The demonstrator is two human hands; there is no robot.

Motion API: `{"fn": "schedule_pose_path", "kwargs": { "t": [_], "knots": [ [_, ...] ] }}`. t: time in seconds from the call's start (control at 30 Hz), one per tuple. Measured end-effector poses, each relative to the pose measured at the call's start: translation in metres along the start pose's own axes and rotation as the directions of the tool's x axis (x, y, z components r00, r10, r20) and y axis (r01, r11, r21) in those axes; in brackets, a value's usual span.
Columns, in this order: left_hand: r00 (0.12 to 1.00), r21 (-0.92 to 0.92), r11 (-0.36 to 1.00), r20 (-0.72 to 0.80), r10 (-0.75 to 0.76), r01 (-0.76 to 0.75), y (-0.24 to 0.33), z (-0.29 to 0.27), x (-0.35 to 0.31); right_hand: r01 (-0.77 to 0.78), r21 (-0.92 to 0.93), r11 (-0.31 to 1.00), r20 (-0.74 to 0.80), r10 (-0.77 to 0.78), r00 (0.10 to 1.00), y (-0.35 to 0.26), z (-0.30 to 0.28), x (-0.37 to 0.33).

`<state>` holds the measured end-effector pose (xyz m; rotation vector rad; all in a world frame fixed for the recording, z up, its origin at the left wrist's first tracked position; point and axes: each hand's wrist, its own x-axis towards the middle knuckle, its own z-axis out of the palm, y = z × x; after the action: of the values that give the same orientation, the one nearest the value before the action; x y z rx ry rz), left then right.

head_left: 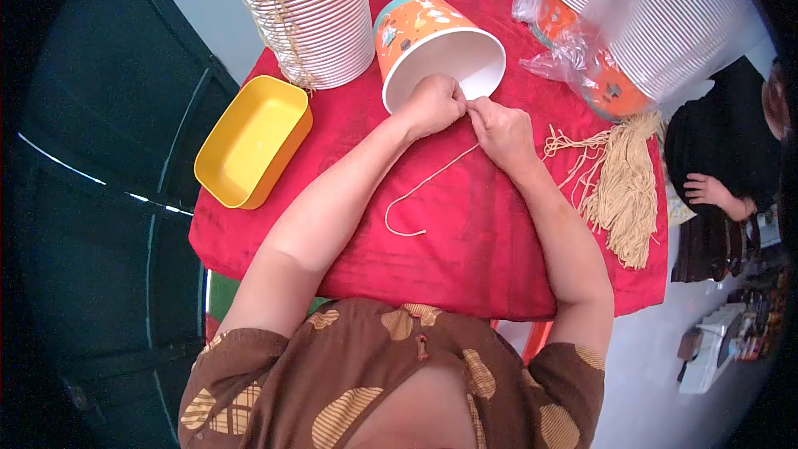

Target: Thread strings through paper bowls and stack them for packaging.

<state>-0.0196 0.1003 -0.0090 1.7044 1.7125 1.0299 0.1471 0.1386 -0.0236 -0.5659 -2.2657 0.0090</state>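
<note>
An orange paper bucket (424,21) with a printed pattern and a white inside lies tipped on its side, its mouth facing me. At its lower rim my left hand (434,106) is closed, its fingers pinched together in front of the opening. Against those fingertips presses the thumb of my right hand (504,135), which is closed too. Both hands pinch at a thin beige string (440,170), whose tail curls across the red cloth between my forearms. The pinched part of the string is mostly hidden by the fingers.
A red cloth (465,266) covers the table. Stacked white-rimmed buckets (312,17) and a yellow tub (249,145) stand left. On the right lie a bundle of beige strings (623,191) and plastic-wrapped bucket stacks (648,25). Another person (719,141) is beyond the table's right edge.
</note>
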Motion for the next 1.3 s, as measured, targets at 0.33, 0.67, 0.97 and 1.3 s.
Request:
{"fn": "schedule_pose_path", "kwargs": {
  "t": [0.33,0.67,0.97,1.3],
  "knots": [
    [1.0,0.022,1.0,0.023,0.014,-0.014,0.008,-0.004,-0.002,-0.03,0.031,0.999,0.019,0.029,0.999,0.004,0.005,0.0],
    [0.998,0.059,0.997,0.037,0.05,-0.052,0.003,-0.007,-0.001,-0.301,0.313,0.901,0.217,0.241,0.946,0.011,0.001,0.007],
    [0.996,-0.04,0.999,0.088,-0.001,0.005,-0.002,-0.007,0.001,-0.467,0.376,0.801,0.3,0.372,0.879,0.008,-0.002,0.009],
    [0.991,-0.13,0.989,0.122,-0.047,0.063,0.003,-0.007,-0.003,-0.519,0.376,0.768,0.286,0.436,0.853,0.008,0.002,0.006]
  ]
}}
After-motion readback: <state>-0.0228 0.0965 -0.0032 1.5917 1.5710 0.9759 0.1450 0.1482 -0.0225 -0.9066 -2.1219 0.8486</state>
